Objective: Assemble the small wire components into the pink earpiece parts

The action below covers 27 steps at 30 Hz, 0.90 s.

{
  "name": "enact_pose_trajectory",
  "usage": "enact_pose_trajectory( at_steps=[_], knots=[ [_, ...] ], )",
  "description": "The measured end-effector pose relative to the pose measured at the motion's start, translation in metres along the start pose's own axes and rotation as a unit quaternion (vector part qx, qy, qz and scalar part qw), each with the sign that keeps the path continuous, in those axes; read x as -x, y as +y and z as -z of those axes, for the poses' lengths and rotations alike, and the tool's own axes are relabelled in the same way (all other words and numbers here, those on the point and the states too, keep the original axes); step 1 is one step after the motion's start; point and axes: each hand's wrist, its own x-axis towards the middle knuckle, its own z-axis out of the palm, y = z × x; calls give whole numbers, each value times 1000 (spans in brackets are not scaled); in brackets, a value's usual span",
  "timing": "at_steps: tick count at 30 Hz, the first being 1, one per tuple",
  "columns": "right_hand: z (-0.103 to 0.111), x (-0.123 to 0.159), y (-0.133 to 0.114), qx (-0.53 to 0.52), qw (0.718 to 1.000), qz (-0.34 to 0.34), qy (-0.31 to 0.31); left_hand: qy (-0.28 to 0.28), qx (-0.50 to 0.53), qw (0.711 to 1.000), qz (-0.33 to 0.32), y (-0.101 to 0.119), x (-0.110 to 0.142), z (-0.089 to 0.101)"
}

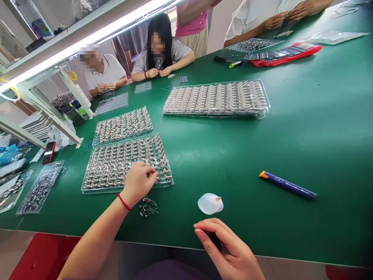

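My left hand (138, 182), with a red string at the wrist, reaches over the near edge of a clear tray (87, 186) filled with several small tan parts; its fingers are pinched together at a part in the tray. A small pile of dark wire pieces (148, 208) lies on the green table (305, 128) just below that hand. My right hand (230, 249) hovers at the table's near edge with its fingers loosely curled and nothing visible in them. A small white dish (210, 203) sits just above it.
A second filled tray (122, 125) lies behind the first, and a stack of filled trays (217, 99) at mid-table. A blue pen (288, 185) lies to the right. Other people work at the far side with more trays, a red folder (287, 54) and a phone (48, 152) at left.
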Motion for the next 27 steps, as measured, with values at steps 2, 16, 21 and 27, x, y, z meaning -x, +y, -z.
enact_pose_trajectory(
  at_steps=[2, 16, 21, 27],
  knots=[
    [-1, -1, 0, -1, 1000, 4, 3, -3, -3, 1000, 16, -5, 3, 7],
    [-5, -4, 0, 72, 996, 17, -51, 15, 46, 995, 82, -1, 3, -8],
    [-35, -30, 0, 178, 959, 104, -195, 47, 153, 980, 115, -5, 24, 9],
    [-77, -70, -4, 226, 934, 106, -255, 17, 316, 936, 152, -19, 78, 18]
  ],
)
